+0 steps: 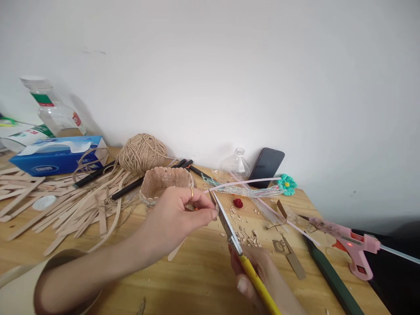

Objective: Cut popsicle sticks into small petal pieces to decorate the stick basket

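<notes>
My left hand (183,210) is closed in a pinch, thumb against index finger. What lies between the fingertips is too small to make out. In my right hand (254,267) is a pair of scissors (233,238) with yellow handles, its narrow blades slightly apart beside my left fingertips. A pink stem (247,181) runs from behind my left index finger to a turquoise fuzzy flower (287,185) with a yellow centre; whether my hand grips this stem is hidden. Just behind my left hand stands a small basket (166,174) walled with wooden sticks.
Many craft sticks (75,214), a twine ball (142,153) and a blue tissue box (59,157) crowd the left. A red rose (238,203), wood chips (247,238) and a phone (267,168) lie right of centre. A pink glue gun (356,245) sits at the right edge.
</notes>
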`<state>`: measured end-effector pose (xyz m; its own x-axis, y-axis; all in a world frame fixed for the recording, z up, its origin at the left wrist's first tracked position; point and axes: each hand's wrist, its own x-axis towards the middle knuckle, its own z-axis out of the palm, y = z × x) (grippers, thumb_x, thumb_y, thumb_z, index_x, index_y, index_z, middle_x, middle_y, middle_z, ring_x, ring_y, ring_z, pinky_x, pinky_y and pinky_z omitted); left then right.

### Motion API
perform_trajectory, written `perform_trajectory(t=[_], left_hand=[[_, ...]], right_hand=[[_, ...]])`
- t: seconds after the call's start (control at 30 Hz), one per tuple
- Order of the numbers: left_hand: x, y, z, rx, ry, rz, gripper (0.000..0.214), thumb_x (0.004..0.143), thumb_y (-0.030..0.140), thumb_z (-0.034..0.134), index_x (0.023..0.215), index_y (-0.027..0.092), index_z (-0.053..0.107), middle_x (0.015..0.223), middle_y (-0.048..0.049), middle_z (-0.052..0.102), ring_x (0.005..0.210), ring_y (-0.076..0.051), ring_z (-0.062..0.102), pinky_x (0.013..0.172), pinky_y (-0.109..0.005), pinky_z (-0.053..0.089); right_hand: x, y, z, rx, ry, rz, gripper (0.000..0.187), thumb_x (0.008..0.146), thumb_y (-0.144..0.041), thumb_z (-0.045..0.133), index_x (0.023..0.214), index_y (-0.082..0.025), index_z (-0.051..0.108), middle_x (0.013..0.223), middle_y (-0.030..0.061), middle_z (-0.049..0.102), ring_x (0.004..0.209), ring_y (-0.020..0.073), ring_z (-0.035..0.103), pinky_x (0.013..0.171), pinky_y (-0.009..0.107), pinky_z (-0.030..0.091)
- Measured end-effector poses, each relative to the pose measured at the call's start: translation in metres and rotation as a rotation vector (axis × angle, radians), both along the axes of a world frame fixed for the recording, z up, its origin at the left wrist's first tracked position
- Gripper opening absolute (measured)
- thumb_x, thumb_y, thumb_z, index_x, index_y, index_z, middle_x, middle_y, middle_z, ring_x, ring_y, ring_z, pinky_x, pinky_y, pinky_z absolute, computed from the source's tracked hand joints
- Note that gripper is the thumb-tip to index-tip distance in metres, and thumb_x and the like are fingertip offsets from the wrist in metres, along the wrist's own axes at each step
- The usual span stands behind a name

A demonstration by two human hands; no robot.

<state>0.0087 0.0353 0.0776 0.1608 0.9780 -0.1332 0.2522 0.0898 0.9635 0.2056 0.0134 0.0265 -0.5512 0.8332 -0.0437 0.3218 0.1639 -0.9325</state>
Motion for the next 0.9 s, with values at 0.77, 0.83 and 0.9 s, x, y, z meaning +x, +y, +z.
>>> perform_trajectory(t=[0.77,0.83,0.9], left_hand=[[-0.002,0.001,0.000,0.022,-0.025,0.018,0.015,0.071,0.031,0.061,0.069,0.017,0.066,0.062,0.0013,0.060,0.061,-0.013,0.051,0.058,-0.026,0.039],[-0.002,0.001,0.001,0.017,-0.038,0.018,0.015,0.071,0.031,0.062,0.070,0.017,0.067,0.063,0.0012,0.061,0.062,-0.014,0.053,0.061,-0.026,0.041],[-0.002,0.002,0.002,0.011,-0.050,0.022,0.015,0.071,0.031,0.063,0.072,0.017,0.067,0.064,0.0010,0.063,0.063,-0.014,0.054,0.062,-0.026,0.042]], right_hand=[[0.007,-0.001,-0.023,0.158,-0.102,-0.066,0.057,0.077,-0.074,0.035,0.056,-0.021,0.028,0.054,-0.0054,0.026,0.048,0.0100,0.023,0.045,0.026,0.015],[0.008,-0.002,-0.018,0.064,-0.038,-0.047,0.056,0.078,-0.074,0.034,0.058,-0.022,0.030,0.052,-0.0058,0.026,0.046,0.0098,0.025,0.044,0.026,0.017],[0.008,-0.003,-0.010,-0.068,0.036,-0.031,0.053,0.081,-0.072,0.032,0.062,-0.022,0.033,0.051,-0.0064,0.029,0.042,0.0095,0.028,0.043,0.026,0.020]])
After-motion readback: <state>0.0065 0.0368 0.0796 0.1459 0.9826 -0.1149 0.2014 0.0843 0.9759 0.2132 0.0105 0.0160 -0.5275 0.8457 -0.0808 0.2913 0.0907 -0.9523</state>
